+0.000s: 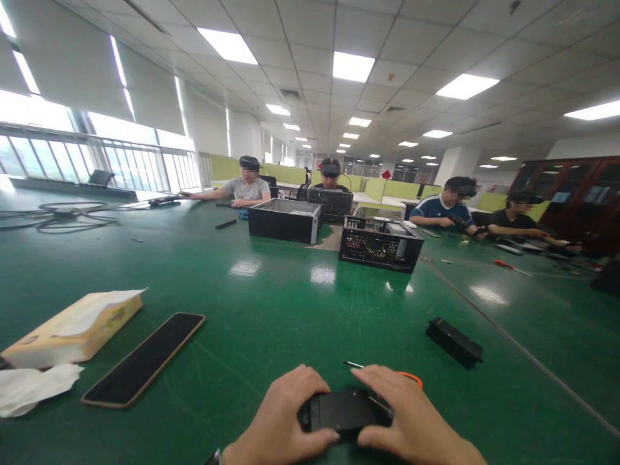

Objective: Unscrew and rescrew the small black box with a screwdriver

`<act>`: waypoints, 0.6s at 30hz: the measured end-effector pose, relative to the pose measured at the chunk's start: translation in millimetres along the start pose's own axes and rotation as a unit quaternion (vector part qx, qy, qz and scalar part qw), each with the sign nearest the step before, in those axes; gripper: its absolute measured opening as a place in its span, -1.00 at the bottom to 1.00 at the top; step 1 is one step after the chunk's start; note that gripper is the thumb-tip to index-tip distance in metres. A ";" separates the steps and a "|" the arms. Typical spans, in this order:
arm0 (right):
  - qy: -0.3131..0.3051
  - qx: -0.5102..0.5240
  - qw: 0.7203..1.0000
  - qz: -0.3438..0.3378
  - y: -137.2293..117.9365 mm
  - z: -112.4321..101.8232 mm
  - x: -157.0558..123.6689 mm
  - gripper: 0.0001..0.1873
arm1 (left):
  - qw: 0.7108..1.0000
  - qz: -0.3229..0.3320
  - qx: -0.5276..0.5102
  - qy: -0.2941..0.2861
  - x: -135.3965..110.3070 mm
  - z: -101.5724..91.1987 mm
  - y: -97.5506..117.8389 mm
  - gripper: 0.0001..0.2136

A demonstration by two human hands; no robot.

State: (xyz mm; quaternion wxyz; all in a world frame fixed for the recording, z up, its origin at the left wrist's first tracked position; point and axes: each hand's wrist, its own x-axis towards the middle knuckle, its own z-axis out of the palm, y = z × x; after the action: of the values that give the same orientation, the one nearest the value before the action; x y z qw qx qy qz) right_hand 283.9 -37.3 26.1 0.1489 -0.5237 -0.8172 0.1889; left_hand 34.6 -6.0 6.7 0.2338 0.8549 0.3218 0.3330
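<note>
Low in the head view, a black rectangular box-shaped part (341, 412) lies on the green tabletop between my two hands. My left hand (288, 413) grips its left end, with the thumb along the near side and the fingers over the far side. Its right end is held by my right hand (404, 413) in the same way, and that hand hides part of it. Beyond my right hand, an orange tool handle (411, 379) shows in part. A thin metal shaft tip (352, 363) pokes out past the fingertips. What joins these two is hidden.
A second black part (454, 342) lies to the right. At left are a phone (145, 360), a tissue pack (80, 326) and a crumpled tissue (36, 389). Two computer cases (281, 223) (380, 245) stand farther back. Several people sit around the table's far side.
</note>
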 end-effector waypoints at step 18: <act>0.247 -0.135 0.886 0.368 114.2 -50.1 23.0 -0.41 | 0.993 0.002 -0.002 0.117 -4.7 -2.5 -10.8 -0.74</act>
State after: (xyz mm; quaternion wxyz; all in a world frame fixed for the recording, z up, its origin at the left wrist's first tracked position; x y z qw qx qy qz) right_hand 387.9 34.8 18.3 0.1938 -0.8317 -0.5201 -0.0172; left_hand 25.8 -1.5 -0.3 0.1957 0.8102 0.3442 0.4323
